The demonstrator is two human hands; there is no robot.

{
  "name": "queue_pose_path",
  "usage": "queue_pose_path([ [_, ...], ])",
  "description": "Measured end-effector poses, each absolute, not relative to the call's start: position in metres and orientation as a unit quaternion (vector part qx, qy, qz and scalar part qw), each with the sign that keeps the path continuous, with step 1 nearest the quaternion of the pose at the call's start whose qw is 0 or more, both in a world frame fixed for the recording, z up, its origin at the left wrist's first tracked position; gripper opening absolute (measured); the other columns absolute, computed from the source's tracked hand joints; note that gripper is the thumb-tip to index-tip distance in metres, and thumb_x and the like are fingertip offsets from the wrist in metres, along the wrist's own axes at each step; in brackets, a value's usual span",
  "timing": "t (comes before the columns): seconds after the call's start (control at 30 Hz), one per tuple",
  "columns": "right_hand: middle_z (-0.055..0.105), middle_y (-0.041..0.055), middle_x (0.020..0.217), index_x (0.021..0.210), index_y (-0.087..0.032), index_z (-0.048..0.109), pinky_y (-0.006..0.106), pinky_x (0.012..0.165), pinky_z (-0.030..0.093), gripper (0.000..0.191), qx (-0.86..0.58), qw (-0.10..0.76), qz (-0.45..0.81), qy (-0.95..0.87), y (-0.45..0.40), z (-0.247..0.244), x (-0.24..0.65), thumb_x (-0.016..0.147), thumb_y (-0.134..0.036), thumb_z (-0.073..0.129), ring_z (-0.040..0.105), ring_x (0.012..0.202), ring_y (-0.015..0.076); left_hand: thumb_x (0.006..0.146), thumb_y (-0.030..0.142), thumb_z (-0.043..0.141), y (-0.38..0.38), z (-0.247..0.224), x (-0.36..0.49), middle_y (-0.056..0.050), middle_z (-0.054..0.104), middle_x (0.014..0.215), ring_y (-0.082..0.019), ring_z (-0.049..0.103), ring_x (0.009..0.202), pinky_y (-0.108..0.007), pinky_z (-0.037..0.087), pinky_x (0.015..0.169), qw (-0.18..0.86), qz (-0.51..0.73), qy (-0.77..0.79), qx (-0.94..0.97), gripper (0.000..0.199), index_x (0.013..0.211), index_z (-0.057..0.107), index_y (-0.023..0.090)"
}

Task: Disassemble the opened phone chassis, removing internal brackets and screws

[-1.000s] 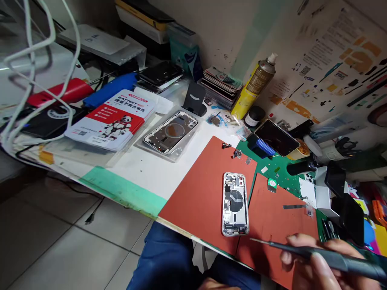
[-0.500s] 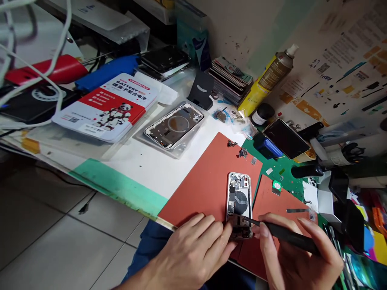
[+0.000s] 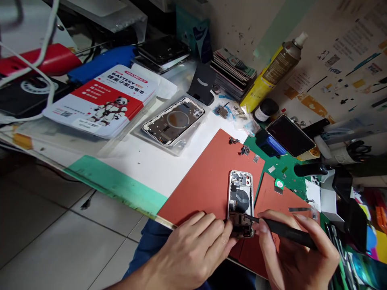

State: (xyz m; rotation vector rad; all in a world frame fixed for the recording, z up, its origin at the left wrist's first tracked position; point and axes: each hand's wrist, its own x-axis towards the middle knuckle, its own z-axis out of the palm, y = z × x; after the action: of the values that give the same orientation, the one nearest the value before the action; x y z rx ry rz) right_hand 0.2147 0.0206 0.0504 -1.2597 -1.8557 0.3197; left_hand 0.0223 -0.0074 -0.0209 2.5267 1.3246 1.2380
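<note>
An opened phone (image 3: 242, 197), its inner parts bare and a dark round patch showing in the middle, lies on the brown-red mat (image 3: 199, 181). My left hand (image 3: 196, 245) grips its lower left edge, fingers bent together. In my right hand (image 3: 290, 245) is a slim black tool (image 3: 288, 233) with a narrow tip, held like a pen. That tip reaches over the lower part of the phone, where dark pieces sit. Whether it touches them I cannot tell. Small metal parts (image 3: 244, 150) lie on the mat beyond the phone.
Left of the mat, an empty phone housing (image 3: 173, 121) rests on a clear tray. Further left stands a white and red battery box (image 3: 102, 100). A yellow spray can (image 3: 272, 72) and a dark-screened phone (image 3: 290, 135) are at the back. Several tools (image 3: 341, 249) stand at right.
The camera view has shifted slightly. Both hands keep their holds, and the tool's tip stays over the phone's lower part.
</note>
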Motion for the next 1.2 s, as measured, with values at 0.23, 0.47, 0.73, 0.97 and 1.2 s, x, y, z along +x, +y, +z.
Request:
queue_pose_path([
  [0.23, 0.083, 0.0022, 0.087, 0.123, -0.024, 0.055, 0.023, 0.067, 0.065, 0.041, -0.498, 0.420, 0.135, -0.747, 0.021, 0.051, 0.218, 0.090, -0.010, 0.075, 0.080, 0.067, 0.0155, 0.107, 0.019, 0.055, -0.008, -0.021, 0.023, -0.002, 0.071, 0.083, -0.020, 0.062, 0.071, -0.038, 0.046, 0.069, 0.023, 0.396, 0.424, 0.814, 0.022, 0.116, 0.072, 0.010],
  [0.47, 0.083, 0.0023, 0.092, 0.129, -0.023, 0.053, 0.022, 0.074, 0.067, 0.047, -0.504, 0.432, 0.139, -0.735, 0.014, 0.050, 0.212, 0.089, -0.009, 0.075, 0.082, 0.075, 0.0152, 0.106, 0.017, 0.055, -0.009, -0.023, 0.023, -0.003, 0.071, 0.085, -0.021, 0.059, 0.072, -0.039, 0.045, 0.069, 0.030, 0.399, 0.419, 0.815, 0.021, 0.115, 0.072, 0.010],
  [0.73, 0.072, -0.0045, 0.066, 0.098, -0.029, 0.062, 0.026, 0.047, 0.061, 0.009, -0.489, 0.231, -0.021, -0.841, 0.030, 0.081, 0.212, 0.106, -0.033, 0.060, 0.073, 0.050, 0.0173, 0.102, 0.013, 0.053, -0.011, -0.026, 0.022, -0.001, 0.062, 0.078, -0.020, 0.055, 0.072, -0.037, 0.042, 0.067, 0.030, 0.398, 0.423, 0.814, 0.019, 0.094, 0.070, 0.016],
  [0.97, 0.082, 0.0011, 0.107, 0.124, -0.029, 0.066, 0.033, 0.081, 0.070, 0.021, -0.462, 0.146, -0.028, -0.874, 0.023, 0.083, 0.235, 0.104, -0.036, 0.062, 0.082, 0.078, 0.0202, 0.101, 0.009, 0.050, -0.011, -0.026, 0.022, -0.001, 0.055, 0.073, -0.021, 0.047, 0.070, -0.037, 0.037, 0.066, 0.040, 0.405, 0.426, 0.808, 0.031, 0.073, 0.060, 0.020],
  [1.2, 0.081, 0.0008, 0.092, 0.121, -0.028, 0.061, 0.029, 0.065, 0.068, 0.019, -0.477, 0.160, -0.020, -0.864, 0.035, 0.089, 0.229, 0.107, -0.040, 0.054, 0.081, 0.072, 0.0193, 0.104, 0.012, 0.051, -0.010, -0.025, 0.022, 0.000, 0.058, 0.075, -0.019, 0.049, 0.069, -0.037, 0.037, 0.065, 0.042, 0.402, 0.424, 0.811, 0.024, 0.088, 0.067, 0.018],
])
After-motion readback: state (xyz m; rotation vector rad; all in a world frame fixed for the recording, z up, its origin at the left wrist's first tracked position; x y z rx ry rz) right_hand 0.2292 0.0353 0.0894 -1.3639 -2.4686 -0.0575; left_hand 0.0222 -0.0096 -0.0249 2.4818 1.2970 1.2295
